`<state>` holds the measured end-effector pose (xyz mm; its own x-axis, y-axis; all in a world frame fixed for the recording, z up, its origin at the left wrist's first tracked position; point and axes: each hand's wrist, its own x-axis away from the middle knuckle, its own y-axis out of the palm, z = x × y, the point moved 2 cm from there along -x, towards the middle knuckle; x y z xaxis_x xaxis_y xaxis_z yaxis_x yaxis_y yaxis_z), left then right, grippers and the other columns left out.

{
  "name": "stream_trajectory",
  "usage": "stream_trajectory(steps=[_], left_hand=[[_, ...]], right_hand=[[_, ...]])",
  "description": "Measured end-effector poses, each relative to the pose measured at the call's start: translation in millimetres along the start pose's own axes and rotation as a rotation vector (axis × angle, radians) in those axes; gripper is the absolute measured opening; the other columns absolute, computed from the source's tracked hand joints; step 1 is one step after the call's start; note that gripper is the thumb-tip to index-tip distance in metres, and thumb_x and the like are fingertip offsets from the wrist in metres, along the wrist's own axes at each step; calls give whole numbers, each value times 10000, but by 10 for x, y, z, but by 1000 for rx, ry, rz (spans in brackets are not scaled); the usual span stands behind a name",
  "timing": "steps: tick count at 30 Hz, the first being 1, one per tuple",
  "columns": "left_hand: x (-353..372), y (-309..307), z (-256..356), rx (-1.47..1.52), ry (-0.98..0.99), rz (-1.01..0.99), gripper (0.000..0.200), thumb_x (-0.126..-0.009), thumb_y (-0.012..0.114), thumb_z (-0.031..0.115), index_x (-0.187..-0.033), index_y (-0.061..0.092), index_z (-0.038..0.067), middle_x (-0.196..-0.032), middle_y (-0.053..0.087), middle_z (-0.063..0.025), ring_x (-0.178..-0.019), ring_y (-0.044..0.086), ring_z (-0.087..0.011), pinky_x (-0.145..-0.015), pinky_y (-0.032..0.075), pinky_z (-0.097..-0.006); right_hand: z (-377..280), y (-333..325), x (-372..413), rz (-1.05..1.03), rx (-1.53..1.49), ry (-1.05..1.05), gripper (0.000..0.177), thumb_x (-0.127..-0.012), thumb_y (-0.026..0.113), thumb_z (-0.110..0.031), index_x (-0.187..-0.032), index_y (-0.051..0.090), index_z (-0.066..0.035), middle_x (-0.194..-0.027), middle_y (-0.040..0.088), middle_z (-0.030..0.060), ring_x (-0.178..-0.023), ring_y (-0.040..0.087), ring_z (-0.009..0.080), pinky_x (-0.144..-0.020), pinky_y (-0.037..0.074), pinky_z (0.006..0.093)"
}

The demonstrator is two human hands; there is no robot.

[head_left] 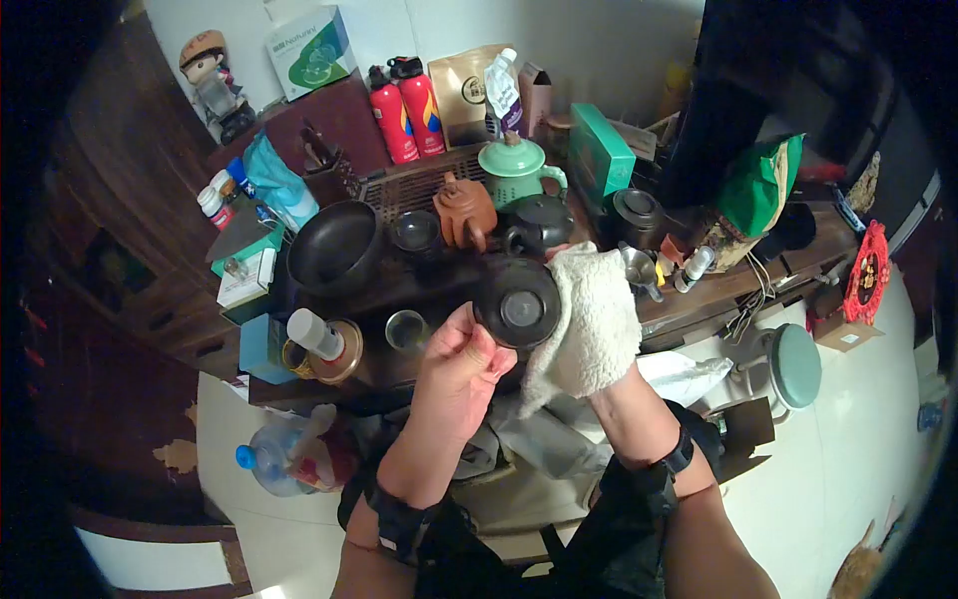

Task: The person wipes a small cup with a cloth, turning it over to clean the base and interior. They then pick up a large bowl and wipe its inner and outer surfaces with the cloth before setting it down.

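Note:
My left hand (464, 351) is closed on the lower left edge of a dark round dish (519, 304), thumb toward me. A paler ring shows at the dish's middle. A cream terry towel (596, 324) covers most of my right hand (615, 395), which is wrapped in it and presses it against the dish's right side. Just beyond the dish stand a black teapot (539, 222), a brown clay teapot (464, 210) and a small dark bowl (416, 234). A clear glass (406, 330) is left of my left hand.
A large black bowl (335, 248) and a white-capped bottle (315, 333) stand on the left. Behind are a mint-green lidded pot (512, 172) and red spray cans (408, 110). To the right are a metal pitcher (639, 268), a green bag (761, 190) and a stool (794, 367).

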<state>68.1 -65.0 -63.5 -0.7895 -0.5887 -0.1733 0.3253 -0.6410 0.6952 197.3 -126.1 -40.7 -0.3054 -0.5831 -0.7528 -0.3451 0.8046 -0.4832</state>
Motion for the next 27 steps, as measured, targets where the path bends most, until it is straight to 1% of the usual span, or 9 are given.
stream_trajectory(steps=[3, 4, 9, 13, 16, 18, 21, 24, 27], left_hand=[[-5, -59, -57, 128, -48, 5, 147, -878, 572, 205, -953, 532, 85, -887, 548, 29, -659, 404, -72, -627, 329, -225], [-4, -80, -65, 149, -42, 12, 147, -875, 578, 201, -956, 536, 86, -898, 555, 29, -662, 407, -71, -628, 329, -223], [1, -67, 41, 108, 56, 53, 231, -862, 587, 180, -1061, 536, 72, -943, 553, 2, -688, 414, -90, -612, 343, -243], [8, -91, 108, 43, 83, 15, 241, -864, 586, 176, -1072, 528, 68, -961, 559, -3, -693, 425, -87, -616, 348, -239], [22, -95, 121, 27, 83, 41, 257, -866, 583, 176, -1090, 518, 67, -966, 559, -4, -692, 427, -87, -618, 354, -236], [23, -75, 139, -1, 95, 58, 228, -873, 577, 191, -1057, 521, 68, -951, 561, 1, -683, 419, -78, -614, 344, -229], [10, -9, 190, -45, 122, 46, 192, -887, 561, 223, -995, 535, 66, -917, 566, 11, -665, 401, -61, -604, 320, -215], [16, -4, 204, -12, 118, 35, 232, -892, 551, 231, -1047, 534, 58, -915, 561, 4, -662, 397, -64, -601, 318, -215], [29, -15, 192, 64, 76, 46, 273, -893, 548, 232, -1099, 527, 53, -930, 557, -6, -659, 396, -67, -596, 321, -215]], right_hand=[[-41, -62, -54, -68, 20, 9, 246, -608, 597, -87, -842, 553, -28, -783, 545, 193, -735, 538, 365, -648, 453, 396], [-9, -18, -27, -102, 205, -35, 215, -711, 600, -106, -907, 528, -57, -788, 541, 132, -690, 542, 285, -626, 459, 344], [299, 307, 254, 217, -1529, 940, 233, -833, 583, -99, -1035, 467, -86, -861, 525, 11, -695, 505, 95, -579, 435, 233], [479, 89, 415, -57, -311, 285, 292, -849, 559, -144, -1119, 489, -55, -1008, 529, 93, -918, 516, 154, -803, 447, 284], [722, 101, 406, -190, -1132, 500, 364, -869, 533, -204, -1198, 475, -61, -1108, 512, 123, -1055, 487, 214, -961, 396, 329], [510, 24, 323, -11, -1692, 735, 434, -895, 483, -329, -1246, 431, -79, -1154, 499, 123, -1076, 481, 246, -977, 382, 346], [-8, -136, -124, -199, -2061, 807, 577, -889, 451, -443, -1291, 366, -38, -1179, 513, 130, -1123, 477, 270, -982, 379, 368], [98, -90, -143, -82, -2095, 843, 526, -893, 473, -383, -1257, 407, -9, -1162, 535, 120, -1115, 500, 257, -957, 403, 360], [228, -39, -80, -205, -1452, 616, 430, -910, 460, -243, -1256, 402, 5, -1151, 541, 107, -1025, 545, 202, -886, 441, 288]])
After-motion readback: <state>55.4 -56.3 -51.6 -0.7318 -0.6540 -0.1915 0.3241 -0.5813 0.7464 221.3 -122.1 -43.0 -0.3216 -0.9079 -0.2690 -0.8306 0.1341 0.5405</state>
